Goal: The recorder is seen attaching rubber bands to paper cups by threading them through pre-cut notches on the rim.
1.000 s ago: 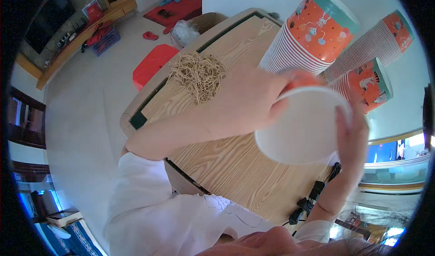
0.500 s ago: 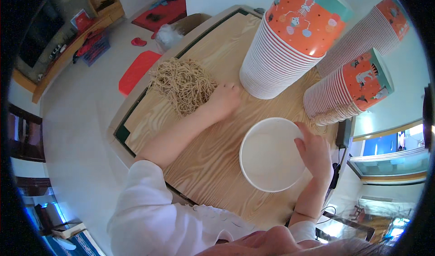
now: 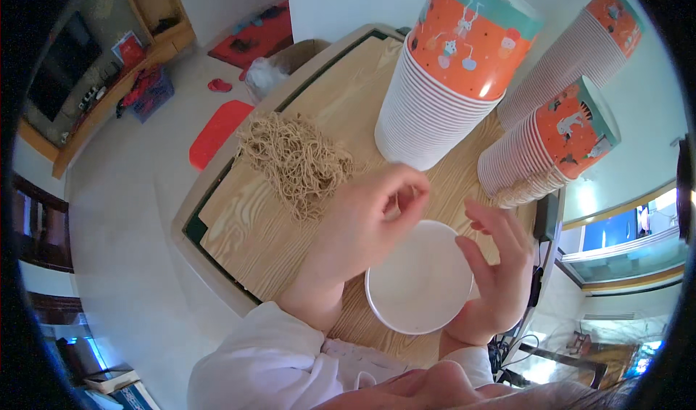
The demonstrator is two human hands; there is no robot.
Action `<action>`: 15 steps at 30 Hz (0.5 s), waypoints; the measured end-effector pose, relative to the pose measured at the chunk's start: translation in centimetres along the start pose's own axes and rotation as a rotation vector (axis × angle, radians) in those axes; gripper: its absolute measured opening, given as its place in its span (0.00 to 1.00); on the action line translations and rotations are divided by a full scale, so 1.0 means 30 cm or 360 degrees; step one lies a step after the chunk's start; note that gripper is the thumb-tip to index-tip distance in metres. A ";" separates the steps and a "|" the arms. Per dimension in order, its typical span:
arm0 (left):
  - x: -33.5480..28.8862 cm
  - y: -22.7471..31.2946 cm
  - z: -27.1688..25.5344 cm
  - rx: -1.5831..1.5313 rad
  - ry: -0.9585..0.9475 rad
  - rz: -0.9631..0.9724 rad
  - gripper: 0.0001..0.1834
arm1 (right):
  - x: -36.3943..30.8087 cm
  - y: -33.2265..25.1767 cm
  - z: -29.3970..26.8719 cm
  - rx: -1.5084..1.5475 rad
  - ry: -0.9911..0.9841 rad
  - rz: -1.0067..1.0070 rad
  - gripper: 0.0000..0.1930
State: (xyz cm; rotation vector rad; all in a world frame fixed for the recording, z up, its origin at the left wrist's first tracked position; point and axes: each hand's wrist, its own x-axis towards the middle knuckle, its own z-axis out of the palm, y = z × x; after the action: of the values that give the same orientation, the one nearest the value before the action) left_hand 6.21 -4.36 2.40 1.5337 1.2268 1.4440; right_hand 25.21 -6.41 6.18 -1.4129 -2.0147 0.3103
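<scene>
My left hand [image 3: 373, 210] is raised over the table, with its thumb and fingers brought together in a pinch. What they hold, if anything, is too small to make out. Below and between my hands stands a white paper bucket [image 3: 419, 279], its mouth facing up. My right hand [image 3: 500, 265] hovers at the bucket's right side, thumb and fingers apart and nothing seen in them. A loose heap of tan twine [image 3: 293, 160] lies left of my left hand, on the wood-grain table [image 3: 246, 236].
A tall stack of white paper buckets with an orange and teal one outermost [image 3: 457, 69] stands at the back. A shorter stack [image 3: 558, 134] to its right has twine along its side. Another stack [image 3: 580, 55] stands behind. A red stool [image 3: 217, 131] is beyond the table's left edge.
My left hand has left the edge of the twine heap and moved right, over toward the bucket. My right hand has let go of the bucket's rim and opened. The bucket appears lower in view.
</scene>
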 end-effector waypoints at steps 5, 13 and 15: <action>-0.004 0.017 0.011 0.0229 -0.0484 0.0206 0.06 | 0.000 0.006 0.046 0.0173 0.0191 -0.0216 0.23; 0.027 -0.001 0.071 0.0188 -0.0564 0.0315 0.07 | 0.007 0.053 0.064 0.0252 0.0306 -0.0069 0.12; 0.034 -0.008 0.076 0.0154 -0.0562 0.0331 0.07 | 0.016 0.060 0.064 0.0324 0.0317 -0.0024 0.10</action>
State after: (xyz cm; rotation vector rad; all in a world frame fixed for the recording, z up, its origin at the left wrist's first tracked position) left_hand 8.35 -3.04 2.19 1.9324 0.9588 1.1827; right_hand 25.27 -4.94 3.94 -1.2501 -1.7784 0.3437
